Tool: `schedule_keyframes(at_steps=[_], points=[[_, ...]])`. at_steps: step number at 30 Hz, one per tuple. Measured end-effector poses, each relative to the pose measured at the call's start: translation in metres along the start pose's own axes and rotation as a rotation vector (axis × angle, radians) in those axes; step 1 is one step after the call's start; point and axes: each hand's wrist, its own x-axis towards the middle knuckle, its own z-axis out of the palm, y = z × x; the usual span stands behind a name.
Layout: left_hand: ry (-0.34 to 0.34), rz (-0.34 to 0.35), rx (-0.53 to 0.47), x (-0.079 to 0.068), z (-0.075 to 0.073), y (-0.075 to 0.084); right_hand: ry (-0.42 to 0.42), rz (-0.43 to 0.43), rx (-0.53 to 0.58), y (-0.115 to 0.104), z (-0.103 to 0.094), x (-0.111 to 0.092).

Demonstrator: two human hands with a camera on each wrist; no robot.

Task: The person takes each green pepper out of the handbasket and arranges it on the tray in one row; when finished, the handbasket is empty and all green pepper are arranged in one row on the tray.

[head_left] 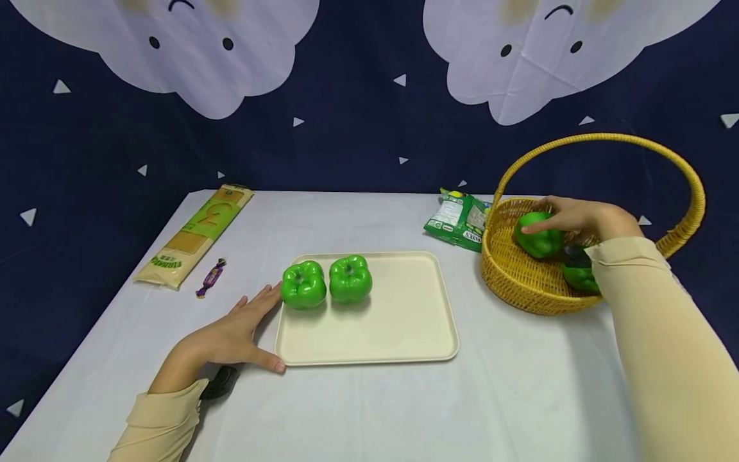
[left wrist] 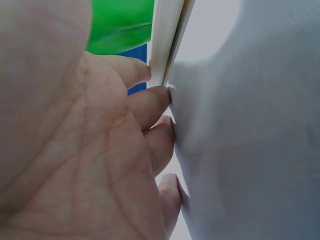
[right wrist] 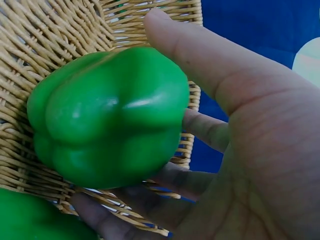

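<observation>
On the cream tray [head_left: 404, 321], two green bell peppers [head_left: 303, 285] [head_left: 350, 279] stand side by side near the left end. My left hand [head_left: 237, 337] lies with fingers spread at the tray's left edge; its fingertips [left wrist: 162, 95] are down at the rim and white cloth. At the right, my right hand [head_left: 577, 218] reaches into the yellow wicker basket [head_left: 508, 282]. It grips another green bell pepper [right wrist: 115, 120], the thumb lying along one side and the fingers passing behind it. A further bell pepper [head_left: 579, 278] sits in the basket, partly hidden by the sleeve.
A green snack bag [head_left: 458, 219] lies against the basket's left side, under its tall arched handle [head_left: 600, 136]. At the far left are a long noodle packet [head_left: 196, 237] and a purple wrapped candy [head_left: 211, 278]. A dark cloud-print curtain [head_left: 352, 147] hangs behind the table.
</observation>
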Motion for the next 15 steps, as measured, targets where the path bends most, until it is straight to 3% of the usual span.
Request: schedule_keyframes(at_steps=[15], points=[[-0.005, -0.005, -0.005, 0.001, 0.001, -0.001, -0.116, 0.077, 0.107, 0.004, 0.003, 0.012]])
